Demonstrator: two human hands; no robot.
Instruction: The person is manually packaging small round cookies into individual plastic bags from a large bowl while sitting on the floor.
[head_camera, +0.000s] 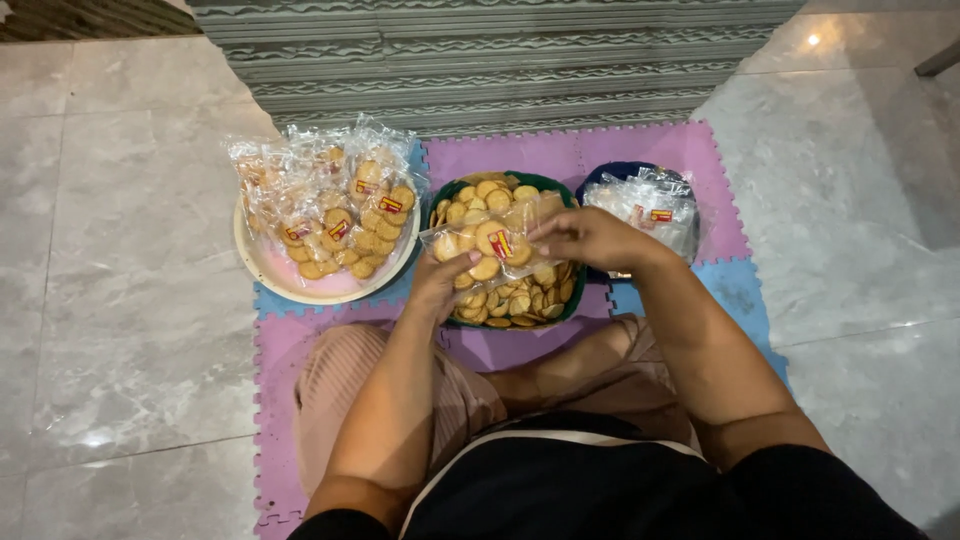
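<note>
Two bare hands are holding one clear plastic packet of round golden biscuits (492, 243) just above a dark green bowl (570, 300) filled with loose biscuits of the same kind. The left hand (440, 282) is gripping the packet's lower left end, its grip clamped on the plastic; the right hand (590, 238) is pinching the packet's right end, fingers closed on it. A cream round plate (290, 285) piled with filled packets is sitting to the left of the bowl, and a dark blue bowl (600, 180) of empty clear bags is lying to the right. Everything is resting on a purple and blue foam puzzle mat (520, 155) over the grey tiled floor (120, 300).
</note>
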